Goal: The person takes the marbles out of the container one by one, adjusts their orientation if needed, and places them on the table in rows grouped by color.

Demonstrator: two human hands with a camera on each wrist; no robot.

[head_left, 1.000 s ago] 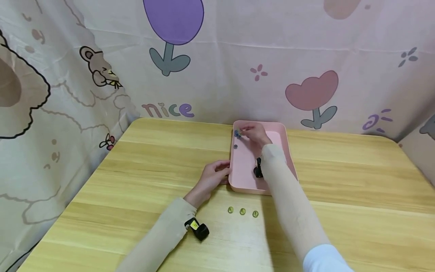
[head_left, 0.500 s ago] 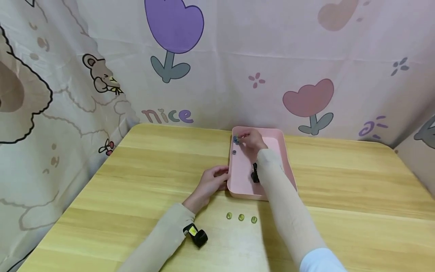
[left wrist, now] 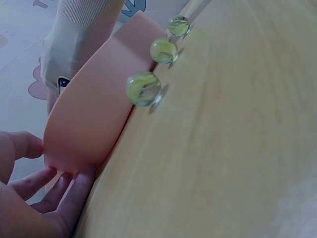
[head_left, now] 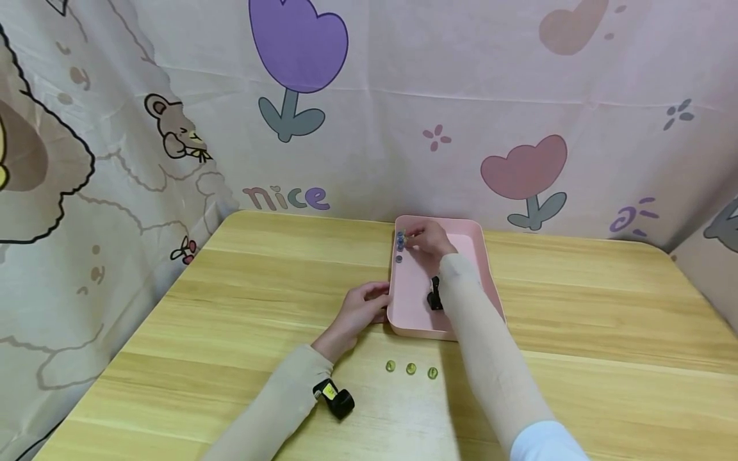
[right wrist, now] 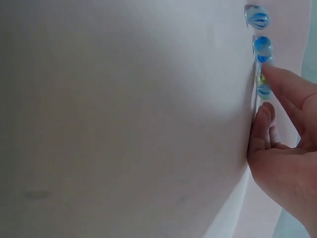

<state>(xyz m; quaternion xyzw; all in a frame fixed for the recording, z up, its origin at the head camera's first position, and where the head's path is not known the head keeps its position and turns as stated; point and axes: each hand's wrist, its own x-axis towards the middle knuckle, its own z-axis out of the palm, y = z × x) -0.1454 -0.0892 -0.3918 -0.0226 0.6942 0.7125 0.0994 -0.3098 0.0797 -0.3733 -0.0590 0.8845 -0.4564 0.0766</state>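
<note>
A shallow pink tray (head_left: 412, 294) lies on the wooden table (head_left: 288, 269). My left hand (head_left: 359, 310) rests against its left side; in the left wrist view, fingertips touch the outer wall and the thumb is at the rim. Inside the tray's far left corner, my right hand (head_left: 429, 238) reaches in among several blue-swirled marbles (right wrist: 258, 18) lined along the left wall. Thumb and fingers close around a yellow-green marble (right wrist: 263, 78), partly hidden behind the thumb, beside a blue one. In front of the tray, three yellow-green marbles (head_left: 411, 369) sit in a row on the table.
A patterned cloth (head_left: 375, 147) hangs behind the table's far edge, and another stretch of it is at the left. Black wrist cameras are strapped to both forearms; the right one (head_left: 435, 294) shows above the tray floor.
My right hand stays in the tray's far left corner, shifting slightly while the blue marbles there come into a straighter line. The left hand stays at the tray; the head view tilts slightly.
</note>
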